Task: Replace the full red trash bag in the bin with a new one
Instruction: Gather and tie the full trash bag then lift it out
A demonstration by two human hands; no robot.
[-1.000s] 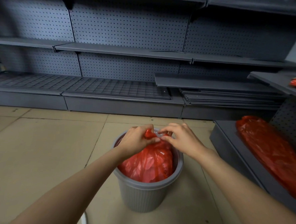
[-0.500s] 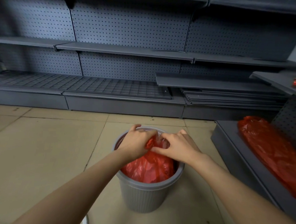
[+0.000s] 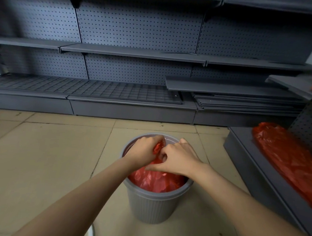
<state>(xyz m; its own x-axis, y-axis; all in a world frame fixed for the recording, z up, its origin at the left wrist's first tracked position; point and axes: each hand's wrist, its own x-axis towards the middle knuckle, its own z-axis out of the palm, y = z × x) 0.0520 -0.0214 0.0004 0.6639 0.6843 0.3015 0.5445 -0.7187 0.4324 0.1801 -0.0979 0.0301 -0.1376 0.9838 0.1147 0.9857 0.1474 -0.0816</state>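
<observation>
Our fingers are curled tight on both sides: the left hand (image 3: 146, 150) has a bunched twist of the red trash bag (image 3: 157, 180) squeezed in its fist, and the right hand (image 3: 178, 160) is pinching the gathered plastic right beside it, knuckles nearly touching the left. So the neck of the bag sits between our two hands, with a little red tuft poking out by the left fingertips, while the bulk of it hangs below our fingers and stays down inside the grey bin (image 3: 151, 205). The bag looks full and puffy, shiny crinkled red plastic filling the bin almost to the rim, its top pulled in to a point. The bin is ribbed, round and standing upright on the beige tile floor (image 3: 44, 165). Off to our right, another red bag (image 3: 291, 160) lies flat along a low dark shelf (image 3: 245, 141), well apart from the bin.
</observation>
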